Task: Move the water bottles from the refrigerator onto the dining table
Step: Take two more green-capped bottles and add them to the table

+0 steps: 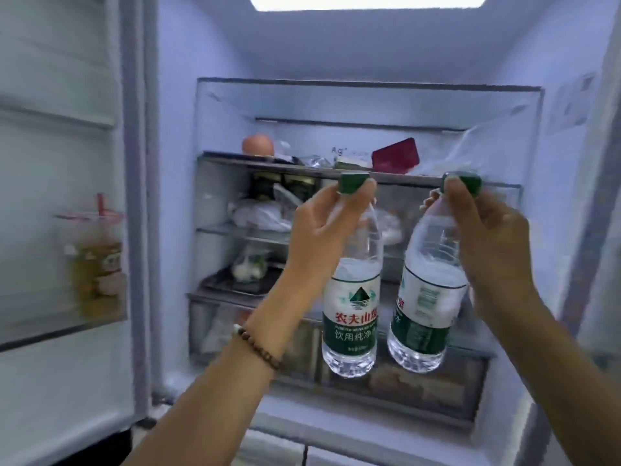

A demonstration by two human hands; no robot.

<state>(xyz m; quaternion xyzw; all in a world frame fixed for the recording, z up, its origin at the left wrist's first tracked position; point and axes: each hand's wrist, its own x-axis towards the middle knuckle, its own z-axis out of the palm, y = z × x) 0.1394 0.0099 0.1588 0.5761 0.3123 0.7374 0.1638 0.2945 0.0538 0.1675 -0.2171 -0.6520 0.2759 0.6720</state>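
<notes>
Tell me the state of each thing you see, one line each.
Refrigerator: open, light on.
Left hand: pinching left bottle by its cap.
Right hand: pinching right bottle by its cap.
Left bottle: capped, hanging upright.
Right bottle: capped, hanging slightly tilted.

The left hand (321, 230) and right hand (489, 240) are bare, the forearms (201, 408) uncovered down to the bottom of the frame. At lower centre, the left wrist wears a bracelet (258, 348) of small round brown beads with one pale bead.

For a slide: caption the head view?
Left hand and right hand hold two water bottles by their caps before the open refrigerator.
</notes>
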